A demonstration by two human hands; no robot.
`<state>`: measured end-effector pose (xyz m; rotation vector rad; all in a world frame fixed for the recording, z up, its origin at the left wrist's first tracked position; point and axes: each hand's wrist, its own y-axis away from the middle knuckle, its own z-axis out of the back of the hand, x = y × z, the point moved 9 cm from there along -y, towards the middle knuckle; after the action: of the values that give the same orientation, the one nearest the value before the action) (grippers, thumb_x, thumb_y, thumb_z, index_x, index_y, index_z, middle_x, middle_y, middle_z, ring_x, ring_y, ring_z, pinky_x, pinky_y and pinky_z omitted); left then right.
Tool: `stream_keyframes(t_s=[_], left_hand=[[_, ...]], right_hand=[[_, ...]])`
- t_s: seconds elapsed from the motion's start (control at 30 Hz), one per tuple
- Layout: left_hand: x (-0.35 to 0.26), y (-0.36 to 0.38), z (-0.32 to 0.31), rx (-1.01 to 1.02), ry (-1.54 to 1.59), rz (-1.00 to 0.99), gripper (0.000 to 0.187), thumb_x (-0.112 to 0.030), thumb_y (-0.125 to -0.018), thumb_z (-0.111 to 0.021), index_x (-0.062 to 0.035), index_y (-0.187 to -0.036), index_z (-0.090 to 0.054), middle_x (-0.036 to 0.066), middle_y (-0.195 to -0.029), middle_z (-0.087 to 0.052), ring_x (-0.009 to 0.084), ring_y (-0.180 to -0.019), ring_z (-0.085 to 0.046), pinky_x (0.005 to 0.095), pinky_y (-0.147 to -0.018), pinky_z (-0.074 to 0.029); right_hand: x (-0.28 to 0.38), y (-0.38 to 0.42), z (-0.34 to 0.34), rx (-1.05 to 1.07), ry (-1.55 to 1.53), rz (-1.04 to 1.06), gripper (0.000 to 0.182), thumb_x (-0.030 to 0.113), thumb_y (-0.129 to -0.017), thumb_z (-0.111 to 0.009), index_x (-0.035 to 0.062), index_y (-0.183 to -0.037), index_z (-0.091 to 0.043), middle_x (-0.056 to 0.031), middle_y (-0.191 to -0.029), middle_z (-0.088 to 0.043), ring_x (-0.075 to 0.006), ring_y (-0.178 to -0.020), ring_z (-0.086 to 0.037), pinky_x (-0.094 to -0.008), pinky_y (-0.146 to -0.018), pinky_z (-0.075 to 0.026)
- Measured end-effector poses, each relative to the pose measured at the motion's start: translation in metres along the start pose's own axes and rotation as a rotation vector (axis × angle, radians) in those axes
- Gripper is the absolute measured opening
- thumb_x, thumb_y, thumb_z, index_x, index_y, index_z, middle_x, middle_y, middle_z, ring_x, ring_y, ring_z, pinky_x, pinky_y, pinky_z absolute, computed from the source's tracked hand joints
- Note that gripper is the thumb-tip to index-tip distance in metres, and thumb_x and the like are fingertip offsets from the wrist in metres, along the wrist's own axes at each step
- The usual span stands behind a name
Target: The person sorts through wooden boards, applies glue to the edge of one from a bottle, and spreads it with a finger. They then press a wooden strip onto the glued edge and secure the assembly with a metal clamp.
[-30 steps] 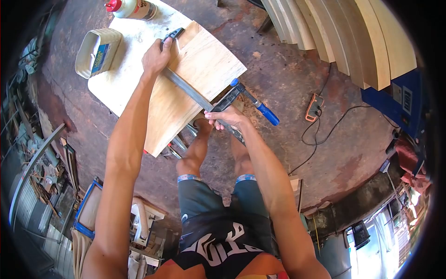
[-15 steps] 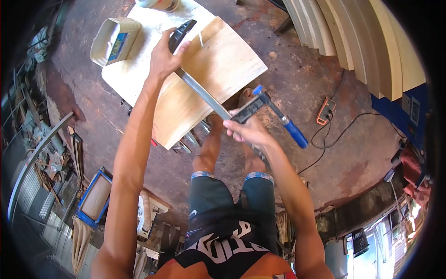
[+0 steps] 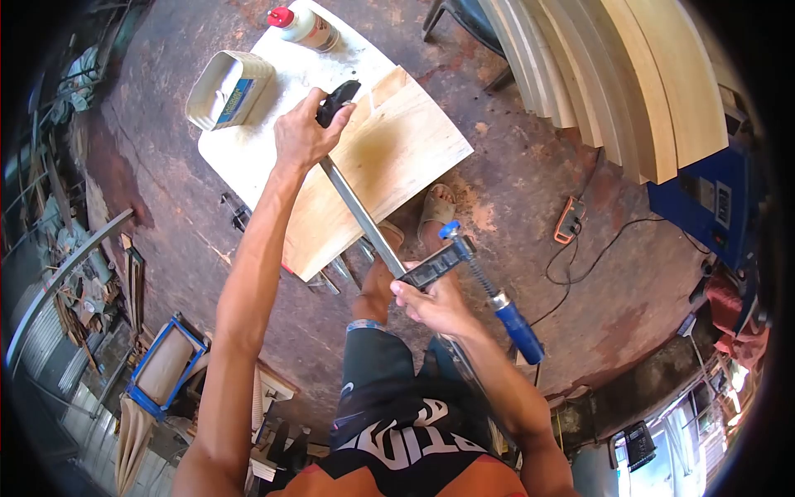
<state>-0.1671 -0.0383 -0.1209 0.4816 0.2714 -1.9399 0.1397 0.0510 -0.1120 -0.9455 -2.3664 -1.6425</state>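
The left hand (image 3: 302, 137) gripped the bar clamp (image 3: 364, 217) at its fixed head over the wooden boards (image 3: 373, 166) on the table (image 3: 248, 153); the right hand (image 3: 431, 302) pinched the sliding jaw. Probably unseated, the clamp could slip and shift the boards.

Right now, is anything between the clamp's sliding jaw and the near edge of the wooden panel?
Nothing visible. The sliding jaw, held by the right hand, is well off the wooden panel; only bare steel bar spans the gap. The left hand grips the fixed end.
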Motion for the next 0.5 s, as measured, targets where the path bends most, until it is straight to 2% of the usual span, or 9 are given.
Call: stream_keyframes(t_s=[0.07, 0.17, 0.23, 0.33, 0.37, 0.43, 0.47, 0.5], left_hand=[[0.001, 0.002, 0.001, 0.064, -0.031, -0.003, 0.049, -0.054, -0.080, -0.071, -0.0064, -0.082, -0.059, 0.012, -0.062, -0.063, 0.0267, -0.055, -0.064, 0.0366, -0.052, -0.049], [-0.001, 0.003, 0.000, 0.098, -0.086, 0.003, 0.054, -0.060, -0.080, -0.068, -0.0064, -0.080, -0.060, 0.011, -0.056, -0.061, 0.0263, -0.050, -0.061, 0.0367, -0.051, -0.047], [-0.004, 0.006, 0.000, 0.089, -0.104, 0.021, 0.056, -0.063, -0.081, -0.065, -0.0067, -0.082, -0.061, 0.009, -0.052, -0.058, 0.0256, -0.047, -0.059, 0.0368, -0.050, -0.046], [0.001, 0.008, 0.004, 0.073, -0.061, 0.158, 0.058, -0.065, -0.082, -0.063, -0.0063, -0.084, -0.064, 0.008, -0.048, -0.055, 0.0246, -0.044, -0.057, 0.0362, -0.049, -0.045], [0.013, 0.006, -0.002, 0.131, 0.049, 0.262, 0.066, -0.069, -0.083, -0.057, -0.0045, -0.096, -0.065, 0.006, -0.052, -0.057, 0.0203, -0.047, -0.057, 0.0348, -0.050, -0.045], [0.035, 0.000, -0.021, 0.017, 0.796, 0.460, 0.073, -0.071, -0.087, -0.049, -0.0031, -0.109, -0.063, 0.006, -0.064, -0.061, 0.0164, -0.054, -0.058, 0.0336, -0.052, -0.045], [0.038, -0.007, -0.035, 0.115, 0.880, 0.451, 0.078, -0.072, -0.090, -0.041, -0.0016, -0.121, -0.059, 0.007, -0.080, -0.064, 0.0123, -0.071, -0.059, 0.0298, -0.062, -0.046], [0.047, -0.017, -0.052, 0.213, 0.828, 0.431, 0.081, -0.071, -0.091, -0.036, 0.0004, -0.121, -0.059, 0.012, -0.089, -0.064, 0.0182, -0.087, -0.060, 0.0324, -0.077, -0.047]], right_hand=[[-0.011, 0.006, 0.003, -0.012, -0.036, -0.068, 0.024, 0.020, -0.092, -0.067, 0.0032, -0.106, -0.059, 0.0024, -0.071, -0.058, -0.0036, -0.056, -0.048, -0.0220, -0.047, -0.039], [-0.014, 0.010, 0.004, 0.005, -0.019, -0.117, 0.040, 0.014, -0.091, -0.067, -0.0015, -0.124, -0.050, -0.0044, -0.074, -0.058, -0.0063, -0.053, -0.048, -0.0211, -0.045, -0.037], [-0.012, 0.016, 0.003, 0.010, -0.044, -0.139, 0.036, 0.015, -0.092, -0.067, -0.0002, -0.121, -0.052, -0.0041, -0.073, -0.059, -0.0063, -0.053, -0.049, -0.0210, -0.045, -0.037], [-0.015, 0.024, -0.005, 0.073, -0.136, -0.173, 0.028, 0.016, -0.093, -0.065, 0.0010, -0.114, -0.054, -0.0034, -0.073, -0.059, -0.0057, -0.052, -0.047, -0.0204, -0.044, -0.036], [-0.020, 0.027, -0.005, 0.100, -0.161, -0.180, 0.025, 0.017, -0.093, -0.065, 0.0013, -0.110, -0.056, -0.0029, -0.072, -0.058, -0.0052, -0.051, -0.046, -0.0205, -0.043, -0.035], [-0.021, 0.031, -0.007, 0.154, -0.244, -0.204, 0.021, 0.017, -0.094, -0.064, 0.0019, -0.105, -0.056, -0.0025, -0.072, -0.059, -0.0050, -0.049, -0.046, -0.0204, -0.043, -0.034], [-0.021, 0.033, -0.004, 0.132, -0.238, -0.194, 0.020, 0.015, -0.094, -0.064, 0.0014, -0.105, -0.055, -0.0031, -0.072, -0.058, -0.0053, -0.049, -0.046, -0.0204, -0.042, -0.034], [-0.023, 0.036, -0.002, 0.111, -0.233, -0.194, 0.019, 0.014, -0.094, -0.063, 0.0010, -0.105, -0.054, -0.0036, -0.072, -0.058, -0.0056, -0.049, -0.045, -0.0203, -0.042, -0.034]])
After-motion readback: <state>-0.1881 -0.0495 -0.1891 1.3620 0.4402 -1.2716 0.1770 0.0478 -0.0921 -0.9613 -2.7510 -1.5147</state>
